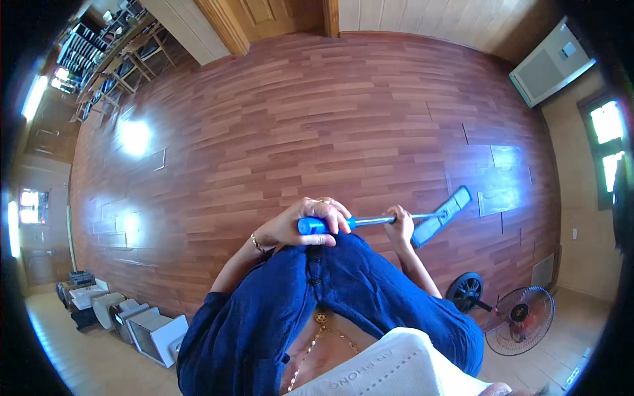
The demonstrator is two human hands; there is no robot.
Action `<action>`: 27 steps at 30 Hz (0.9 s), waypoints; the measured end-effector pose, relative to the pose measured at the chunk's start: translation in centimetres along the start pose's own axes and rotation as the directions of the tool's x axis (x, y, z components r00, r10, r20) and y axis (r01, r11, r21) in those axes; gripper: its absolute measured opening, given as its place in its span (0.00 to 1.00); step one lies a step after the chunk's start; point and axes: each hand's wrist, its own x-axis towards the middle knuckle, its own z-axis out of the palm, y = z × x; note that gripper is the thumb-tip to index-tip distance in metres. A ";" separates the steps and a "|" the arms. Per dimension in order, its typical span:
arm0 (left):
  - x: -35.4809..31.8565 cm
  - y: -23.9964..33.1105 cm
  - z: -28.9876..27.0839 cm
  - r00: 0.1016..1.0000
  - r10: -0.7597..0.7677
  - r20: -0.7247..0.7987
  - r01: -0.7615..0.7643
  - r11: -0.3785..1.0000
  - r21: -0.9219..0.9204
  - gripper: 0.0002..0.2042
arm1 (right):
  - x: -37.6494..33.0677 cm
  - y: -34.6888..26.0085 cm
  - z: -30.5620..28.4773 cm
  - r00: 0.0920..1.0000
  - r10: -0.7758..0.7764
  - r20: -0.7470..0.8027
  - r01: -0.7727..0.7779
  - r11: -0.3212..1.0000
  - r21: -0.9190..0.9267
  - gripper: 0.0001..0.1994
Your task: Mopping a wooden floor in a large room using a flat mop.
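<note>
A flat mop (370, 222) with a blue grip and a metal pole slants across in front of my body. My left hand (316, 219) is closed round the blue grip at its top end. Further down the pole, my right hand (399, 226) has its fingers wrapped round the metal. The long blue mop head (441, 216) lies beyond my right hand, apparently on the wood-patterned floor (317, 132). The pole's lower end meets the middle of the head.
A standing fan (520, 313) is at the lower right. Several boxy white and grey items (155, 333) line the lower left wall. Tables and chairs (129, 63) stand at the far left. A white floor-standing unit (553, 63) is at the far right, and a wooden door (274, 18) is ahead.
</note>
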 end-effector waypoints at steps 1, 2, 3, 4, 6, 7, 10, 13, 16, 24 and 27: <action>0.3 -0.2 -0.2 0.999 0.018 0.049 -0.015 0.998 -0.061 0.06 | -0.7 -0.3 -0.5 0.999 0.054 0.003 -0.054 0.999 0.006 0.10; 1.1 -0.1 -0.4 0.997 0.040 0.070 -0.034 0.997 -0.075 0.05 | -0.4 -0.7 -1.1 0.997 0.077 -0.004 -0.077 0.997 0.001 0.08; 1.8 -0.2 -0.8 0.992 0.070 0.106 -0.063 0.996 -0.062 0.05 | -0.2 -0.6 -1.1 0.996 0.090 -0.006 -0.090 0.996 0.009 0.07; 2.6 -0.3 -1.2 0.985 0.102 0.141 -0.096 0.994 -0.048 0.05 | 0.1 -0.4 -1.3 0.995 0.100 -0.010 -0.100 0.995 0.017 0.05; 3.8 -0.5 -2.2 0.973 0.134 0.189 -0.133 0.991 -0.017 0.06 | 0.9 0.0 -0.8 0.994 0.104 -0.024 -0.104 0.995 -0.006 0.04; 4.6 -0.5 -2.4 0.968 0.142 0.209 -0.149 0.989 0.019 0.06 | 1.1 0.9 -0.2 0.995 0.061 -0.075 -0.061 0.998 0.002 0.03; 6.4 -2.7 -1.2 0.947 0.157 0.280 -0.162 0.987 -0.007 0.07 | 0.1 6.1 0.3 0.981 0.192 -0.017 -0.188 0.972 0.142 0.08; 8.2 -3.3 -2.4 0.906 0.207 0.370 -0.218 0.976 -0.012 0.07 | 1.2 11.8 3.8 0.984 0.166 -0.060 -0.137 0.934 0.328 0.06; 8.3 -4.3 -2.9 0.920 0.198 0.339 -0.208 0.978 -0.007 0.07 | 3.7 8.0 1.9 0.979 0.198 -0.040 -0.175 0.931 0.322 0.07; 9.4 -4.7 -4.3 0.969 0.174 0.178 -0.188 0.980 0.066 0.07 | 15.0 14.8 8.0 0.809 0.241 0.537 -0.581 0.185 0.793 0.10; 8.7 -5.5 -5.9 0.961 0.258 0.104 -0.271 0.951 0.150 0.07 | 21.1 8.7 10.6 0.753 0.063 0.655 -0.637 0.323 0.700 0.09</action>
